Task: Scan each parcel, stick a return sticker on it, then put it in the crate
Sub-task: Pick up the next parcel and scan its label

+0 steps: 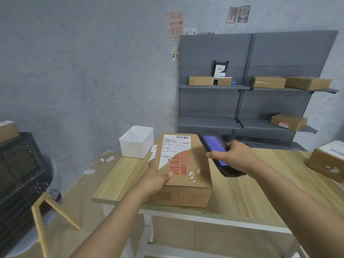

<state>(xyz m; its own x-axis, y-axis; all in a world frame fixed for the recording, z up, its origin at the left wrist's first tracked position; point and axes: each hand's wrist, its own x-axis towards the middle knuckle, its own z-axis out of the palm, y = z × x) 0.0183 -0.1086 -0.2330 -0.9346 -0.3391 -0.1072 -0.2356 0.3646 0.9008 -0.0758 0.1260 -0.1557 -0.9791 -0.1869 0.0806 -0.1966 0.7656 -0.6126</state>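
- The parcel point(183, 170), a brown cardboard box with a torn white label, sits at the centre of the frame on the near edge of the wooden table point(260, 192).
- The left hand point(158, 178) grips its near-left corner, thumb on top.
- The right hand point(236, 157) is curled round a black scanner point(216, 151), screen lit, just right of the label.
- The box looks stiff, flat-sided and light enough for 1 hand; smooth cardboard may slip, so holding 2 opposite edges seems safest.
- The dark crate point(20, 168) stands at the left edge.

Parcel depot, probably — shelving point(242, 86) holding boxes point(201, 80).
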